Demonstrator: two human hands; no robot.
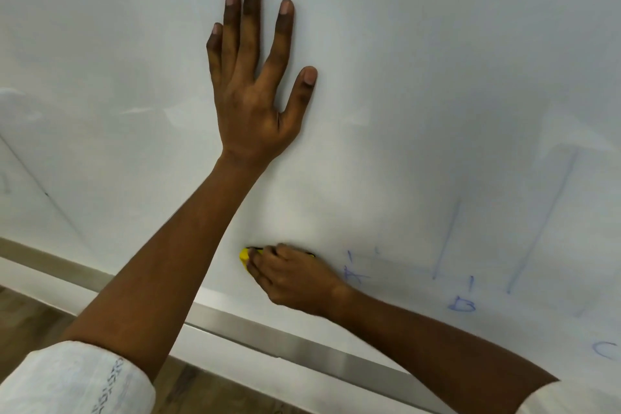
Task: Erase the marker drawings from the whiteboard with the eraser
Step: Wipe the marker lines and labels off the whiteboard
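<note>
The whiteboard fills most of the head view. My left hand lies flat on it with fingers spread and straight, pointing up. Lower down, my right hand grips a yellow eraser with a black underside and presses it against the board near the bottom edge. Most of the eraser is hidden under my fingers. To the right of the eraser are blue marker drawings: a smudged letter, a "B", a "C" and two long slanted lines.
A metal frame strip runs along the whiteboard's bottom edge. Below it a wooden floor shows at the lower left. White sleeves cover both upper arms.
</note>
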